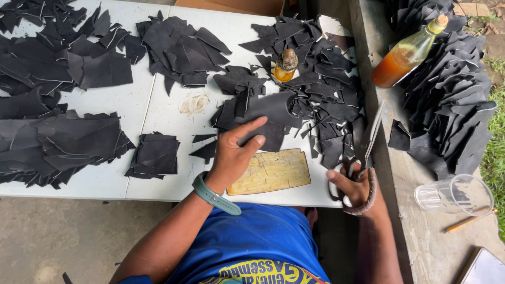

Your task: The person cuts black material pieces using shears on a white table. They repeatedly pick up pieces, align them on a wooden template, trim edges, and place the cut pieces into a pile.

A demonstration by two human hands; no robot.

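Note:
My left hand (235,152) rests flat on the white table (158,110), its fingers touching a black leather piece (271,113); a teal band is on that wrist. Just beside it lies a tan cardboard template (273,171) at the table's front edge. My right hand (353,185) grips the worn handles of large scissors (368,144), whose blades point away along the table's right edge. A small bottle of orange liquid (285,65) stands among the black scraps behind.
Piles of black leather scraps (58,137) cover the left and back of the table, with a small stack (155,155) near the front. On the concrete ledge to the right stand a big bottle of orange liquid (407,52), another scrap heap (452,94), a plastic cup (455,195) and a pencil (465,223).

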